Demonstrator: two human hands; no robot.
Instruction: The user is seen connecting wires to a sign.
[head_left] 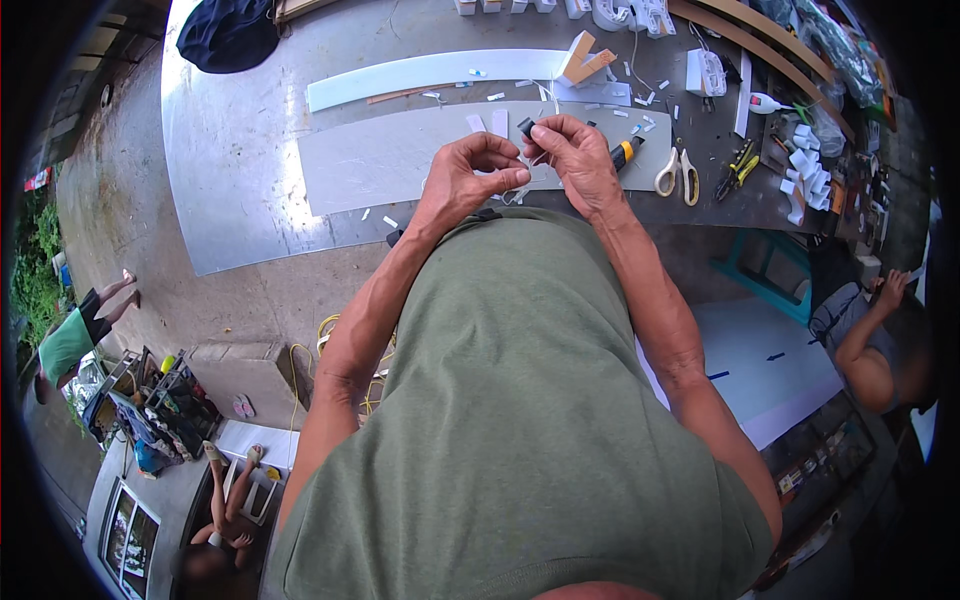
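Both of my hands are raised close together over the near side of the metal worktable. My left hand (468,175) is closed in a pinch, thumb against fingertips, on a thin white wire (537,159) that runs between the hands. In my right hand (582,165), thumb and forefinger grip a small black piece (526,127) with a rounded end; its exact kind is hard to make out. Beyond the hands, two pale flat strips (499,122) lie on a grey sheet (370,165). A yellow-and-black tool (627,152) rests just right of my right hand.
Scissors (679,178) and pliers (740,168) lie on the right. Farther back are a long white strip (430,72), a wooden V-shaped piece (583,62) and scattered small white connectors. White plastic parts (808,170) pile up at the right edge. A person (875,340) sits at right.
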